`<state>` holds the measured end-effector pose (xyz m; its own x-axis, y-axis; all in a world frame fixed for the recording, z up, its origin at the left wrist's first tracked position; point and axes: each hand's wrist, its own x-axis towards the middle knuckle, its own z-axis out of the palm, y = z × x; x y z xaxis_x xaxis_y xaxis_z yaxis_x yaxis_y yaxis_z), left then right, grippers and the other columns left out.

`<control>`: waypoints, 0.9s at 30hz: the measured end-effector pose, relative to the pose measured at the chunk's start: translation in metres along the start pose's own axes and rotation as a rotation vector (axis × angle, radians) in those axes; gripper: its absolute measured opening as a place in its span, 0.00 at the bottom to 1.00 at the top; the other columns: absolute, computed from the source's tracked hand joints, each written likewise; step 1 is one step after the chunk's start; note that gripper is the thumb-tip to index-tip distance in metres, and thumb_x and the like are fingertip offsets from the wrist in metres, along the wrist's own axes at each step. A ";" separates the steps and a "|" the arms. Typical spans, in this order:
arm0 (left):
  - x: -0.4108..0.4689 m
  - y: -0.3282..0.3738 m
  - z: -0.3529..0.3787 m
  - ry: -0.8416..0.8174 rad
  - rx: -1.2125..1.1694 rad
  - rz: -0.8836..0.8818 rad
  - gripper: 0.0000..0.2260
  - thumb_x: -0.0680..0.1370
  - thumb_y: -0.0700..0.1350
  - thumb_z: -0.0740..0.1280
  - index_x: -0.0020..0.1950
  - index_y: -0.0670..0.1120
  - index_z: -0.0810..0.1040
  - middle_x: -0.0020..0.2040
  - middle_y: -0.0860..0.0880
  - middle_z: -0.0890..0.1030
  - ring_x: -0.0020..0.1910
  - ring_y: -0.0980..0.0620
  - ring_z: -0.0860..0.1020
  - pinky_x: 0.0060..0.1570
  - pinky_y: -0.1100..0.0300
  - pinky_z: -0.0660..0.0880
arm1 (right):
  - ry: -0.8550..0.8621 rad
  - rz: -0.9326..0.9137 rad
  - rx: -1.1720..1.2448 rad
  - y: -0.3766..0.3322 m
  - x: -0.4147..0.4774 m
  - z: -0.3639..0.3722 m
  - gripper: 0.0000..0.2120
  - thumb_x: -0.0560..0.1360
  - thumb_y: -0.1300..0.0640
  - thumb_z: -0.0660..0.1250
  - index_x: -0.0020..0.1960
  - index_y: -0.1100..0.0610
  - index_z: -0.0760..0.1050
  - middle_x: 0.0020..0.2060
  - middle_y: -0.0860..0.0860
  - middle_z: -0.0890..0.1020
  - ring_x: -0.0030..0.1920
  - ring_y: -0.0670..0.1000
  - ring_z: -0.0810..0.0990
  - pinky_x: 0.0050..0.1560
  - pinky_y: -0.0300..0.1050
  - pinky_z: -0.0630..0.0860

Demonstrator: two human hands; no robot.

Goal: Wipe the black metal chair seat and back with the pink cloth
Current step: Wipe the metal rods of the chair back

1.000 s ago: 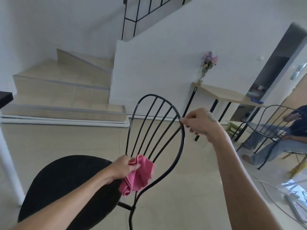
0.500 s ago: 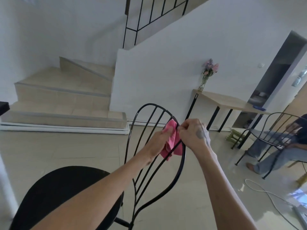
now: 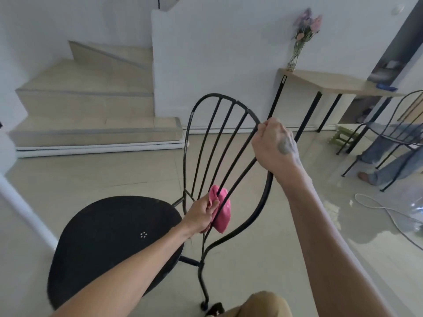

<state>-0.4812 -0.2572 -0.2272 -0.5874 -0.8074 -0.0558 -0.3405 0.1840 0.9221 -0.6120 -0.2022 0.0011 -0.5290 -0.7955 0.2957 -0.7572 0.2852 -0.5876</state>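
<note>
A black metal chair stands in front of me, its round seat (image 3: pixel 109 239) at lower left and its curved back of thin spokes (image 3: pixel 215 143) rising in the middle. My left hand (image 3: pixel 202 213) grips the pink cloth (image 3: pixel 222 211), which is wrapped around the lower part of the spokes. My right hand (image 3: pixel 273 145) is closed around the right side of the back's outer rail, near the top. Part of the cloth is hidden behind my fingers and the spokes.
Tiled stairs (image 3: pixel 87 106) rise at the back left. A wooden side table (image 3: pixel 332 84) with a vase of flowers (image 3: pixel 302 35) stands against the white wall. A seated person's legs (image 3: pixel 389 161) and another black chair (image 3: pixel 393 124) are at right. A white cable (image 3: pixel 389 213) lies on the floor.
My left hand has slid the pink cloth from high on the spokes down to their lower part. My right hand has kept its hold on the back's rail. The camera view tilted downward.
</note>
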 end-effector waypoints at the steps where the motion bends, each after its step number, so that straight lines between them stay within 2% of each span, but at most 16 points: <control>1: -0.003 -0.014 0.003 -0.008 0.030 -0.024 0.17 0.85 0.54 0.56 0.69 0.49 0.73 0.56 0.52 0.82 0.51 0.59 0.80 0.58 0.63 0.77 | -0.006 0.000 0.012 0.001 0.001 0.001 0.14 0.83 0.53 0.54 0.58 0.59 0.75 0.49 0.54 0.79 0.47 0.56 0.74 0.46 0.47 0.67; 2: -0.005 -0.024 0.006 -0.010 0.056 -0.052 0.16 0.84 0.53 0.56 0.67 0.49 0.74 0.52 0.53 0.82 0.46 0.61 0.80 0.52 0.65 0.78 | -0.011 0.000 0.019 0.002 0.001 0.002 0.15 0.84 0.53 0.54 0.57 0.59 0.75 0.48 0.53 0.78 0.46 0.55 0.74 0.46 0.47 0.67; 4: -0.006 -0.038 0.011 0.001 0.133 -0.082 0.10 0.84 0.50 0.58 0.60 0.49 0.76 0.42 0.54 0.81 0.36 0.62 0.79 0.42 0.64 0.79 | -0.013 -0.007 0.026 0.004 0.002 0.004 0.15 0.84 0.52 0.52 0.58 0.59 0.75 0.46 0.53 0.77 0.46 0.55 0.75 0.45 0.47 0.67; 6: -0.003 -0.051 0.013 0.029 0.211 -0.085 0.08 0.84 0.48 0.60 0.55 0.46 0.77 0.37 0.53 0.80 0.33 0.60 0.80 0.42 0.59 0.82 | -0.018 -0.012 0.033 0.006 0.004 0.006 0.16 0.85 0.52 0.51 0.59 0.59 0.75 0.48 0.54 0.78 0.47 0.56 0.76 0.45 0.46 0.68; 8: -0.003 -0.054 0.012 0.026 0.264 -0.071 0.09 0.84 0.47 0.62 0.54 0.44 0.79 0.34 0.53 0.80 0.30 0.59 0.80 0.39 0.60 0.82 | -0.047 -0.018 0.046 0.008 0.005 0.008 0.18 0.85 0.52 0.50 0.61 0.59 0.75 0.51 0.56 0.79 0.48 0.56 0.76 0.45 0.46 0.68; 10: -0.006 -0.049 0.009 -0.007 0.318 -0.048 0.08 0.83 0.48 0.62 0.47 0.50 0.79 0.32 0.55 0.79 0.28 0.61 0.78 0.36 0.61 0.80 | -0.078 -0.019 0.078 0.009 0.005 0.009 0.18 0.85 0.52 0.50 0.60 0.59 0.76 0.53 0.57 0.80 0.50 0.57 0.77 0.45 0.46 0.68; 12: -0.008 -0.038 0.004 -0.071 0.380 -0.050 0.11 0.83 0.45 0.62 0.41 0.55 0.75 0.33 0.58 0.77 0.30 0.63 0.78 0.39 0.65 0.77 | -0.105 -0.005 0.102 0.009 0.003 0.008 0.19 0.85 0.52 0.50 0.59 0.60 0.76 0.53 0.59 0.80 0.52 0.58 0.78 0.47 0.48 0.70; 13: -0.007 -0.033 -0.001 -0.107 0.415 -0.072 0.12 0.83 0.43 0.63 0.41 0.54 0.76 0.35 0.59 0.77 0.32 0.62 0.79 0.40 0.66 0.76 | -0.120 0.002 0.111 0.007 0.001 0.006 0.19 0.85 0.52 0.50 0.59 0.60 0.76 0.53 0.59 0.80 0.53 0.59 0.78 0.48 0.49 0.72; 16: 0.004 -0.014 -0.026 -0.179 0.426 -0.110 0.10 0.83 0.43 0.64 0.42 0.44 0.79 0.36 0.51 0.78 0.38 0.47 0.83 0.38 0.64 0.74 | -0.161 0.041 0.188 0.003 -0.002 0.003 0.18 0.83 0.52 0.50 0.57 0.58 0.75 0.54 0.57 0.80 0.54 0.57 0.80 0.55 0.53 0.76; 18: 0.009 0.007 -0.048 -0.098 0.269 -0.128 0.11 0.82 0.46 0.65 0.46 0.40 0.80 0.37 0.46 0.80 0.36 0.46 0.81 0.38 0.64 0.75 | -0.178 0.065 0.228 0.001 -0.003 0.000 0.16 0.83 0.52 0.51 0.56 0.57 0.76 0.53 0.55 0.81 0.54 0.57 0.81 0.55 0.54 0.77; 20: 0.006 0.037 -0.067 0.026 0.050 -0.108 0.11 0.81 0.48 0.66 0.48 0.40 0.80 0.41 0.42 0.82 0.40 0.46 0.82 0.42 0.61 0.78 | -0.198 0.081 0.245 -0.001 -0.004 -0.005 0.16 0.82 0.52 0.52 0.56 0.56 0.76 0.53 0.54 0.81 0.54 0.56 0.81 0.56 0.54 0.77; 22: 0.002 0.074 -0.084 0.150 -0.138 -0.049 0.08 0.81 0.47 0.66 0.48 0.43 0.79 0.44 0.43 0.83 0.44 0.46 0.83 0.42 0.63 0.76 | -0.233 0.082 0.229 -0.003 -0.003 -0.011 0.15 0.82 0.53 0.53 0.57 0.56 0.76 0.54 0.53 0.80 0.53 0.55 0.80 0.53 0.53 0.77; 24: 0.003 0.112 -0.102 0.311 -0.269 0.012 0.05 0.81 0.47 0.67 0.48 0.47 0.79 0.47 0.45 0.84 0.45 0.50 0.82 0.40 0.66 0.74 | -0.259 0.078 0.176 -0.005 0.000 -0.015 0.15 0.82 0.54 0.54 0.56 0.57 0.78 0.53 0.53 0.81 0.51 0.54 0.80 0.51 0.52 0.76; 27: 0.015 0.166 -0.128 0.574 -0.377 0.228 0.06 0.81 0.48 0.68 0.46 0.49 0.81 0.46 0.48 0.85 0.45 0.52 0.84 0.45 0.60 0.81 | -0.238 0.080 0.110 -0.009 0.007 -0.016 0.16 0.80 0.51 0.54 0.53 0.56 0.79 0.53 0.57 0.82 0.49 0.56 0.80 0.51 0.54 0.77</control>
<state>-0.4525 -0.3106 -0.0259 -0.1000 -0.9582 0.2680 0.0813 0.2606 0.9620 -0.6145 -0.2018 0.0201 -0.4707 -0.8797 0.0675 -0.6638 0.3027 -0.6839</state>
